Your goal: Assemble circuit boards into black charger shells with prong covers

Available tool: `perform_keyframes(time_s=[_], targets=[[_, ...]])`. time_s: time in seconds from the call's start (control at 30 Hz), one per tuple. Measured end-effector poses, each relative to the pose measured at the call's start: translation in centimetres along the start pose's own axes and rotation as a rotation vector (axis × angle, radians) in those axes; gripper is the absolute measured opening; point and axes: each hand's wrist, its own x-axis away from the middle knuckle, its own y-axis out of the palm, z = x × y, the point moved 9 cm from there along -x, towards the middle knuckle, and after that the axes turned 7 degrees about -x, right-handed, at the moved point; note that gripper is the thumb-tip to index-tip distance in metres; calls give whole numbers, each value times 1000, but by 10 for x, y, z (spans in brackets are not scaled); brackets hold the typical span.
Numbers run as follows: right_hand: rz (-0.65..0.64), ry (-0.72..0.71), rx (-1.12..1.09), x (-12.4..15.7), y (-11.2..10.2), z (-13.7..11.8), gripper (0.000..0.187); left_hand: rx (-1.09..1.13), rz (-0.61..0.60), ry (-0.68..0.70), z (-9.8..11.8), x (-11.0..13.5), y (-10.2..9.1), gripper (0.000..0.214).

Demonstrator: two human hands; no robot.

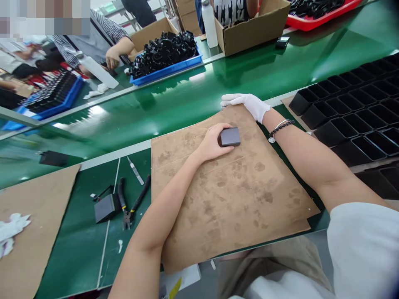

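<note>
Bare-skinned, my left hand [212, 143] grips a small dark grey box [230, 136] between thumb and fingers, over the upper part of a stained brown cardboard sheet [218, 195]. My right hand [247, 104] wears a white glove and lies at the far edge of that sheet, its fingers stretched out flat and pointing left. Nothing shows in the gloved hand. Whether the box rests on the cardboard or is slightly raised, I cannot tell.
Left of the sheet lie cutting pliers [127, 214], a thin blade-like tool [135, 171] and a black box [106, 207]. Rows of open black cases [349, 124] stand at right. Beyond the green conveyor [149, 112], a co-worker's hand [112, 56] is near a blue tray [168, 67] of black parts.
</note>
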Motion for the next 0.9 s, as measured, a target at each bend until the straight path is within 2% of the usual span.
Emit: perform_keyframes(time_s=[0.2, 0.47, 0.6, 0.73, 0.9], targets=[[-18, -10, 32, 1, 2, -2, 16, 292, 119, -138, -23, -3, -7, 62], [38, 31, -11, 3, 0, 2, 16, 992, 326, -323, -62, -5, -22, 41], [31, 9, -14, 3, -1, 1, 15, 1001, 319, -427, -74, -2, -24, 54], [22, 2, -11, 2, -1, 1, 15, 913, 287, -422, -76, -1, -25, 63], [16, -11, 3, 2, -1, 1, 17, 888, 281, -407, -77, -2, -25, 64]])
